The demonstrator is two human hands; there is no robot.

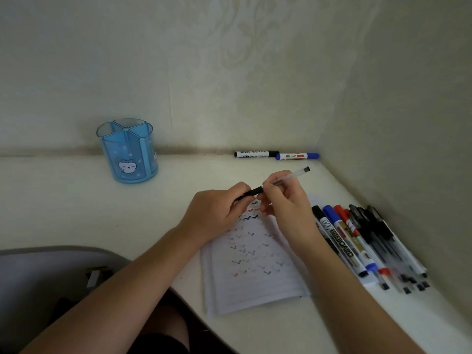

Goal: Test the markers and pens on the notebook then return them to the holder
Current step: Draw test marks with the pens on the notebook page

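Observation:
My right hand (pixel 283 200) grips a clear gel pen (pixel 293 175) above the top of the notebook (pixel 255 282). My left hand (pixel 214 213) pinches the pen's black cap (pixel 251 192), which sits at the pen's tip end; whether it is on or off the tip is hidden by my fingers. The notebook page carries several small check marks in black, blue and red. The blue divided holder (pixel 127 150) stands at the back left, with nothing showing above its rim.
A pile of whiteboard markers and gel pens (pixel 362 244) lies right of the notebook near the wall. A black marker (pixel 256 154) and a blue marker (pixel 297 156) lie at the back corner. A grey chair (pixel 51 277) is at lower left.

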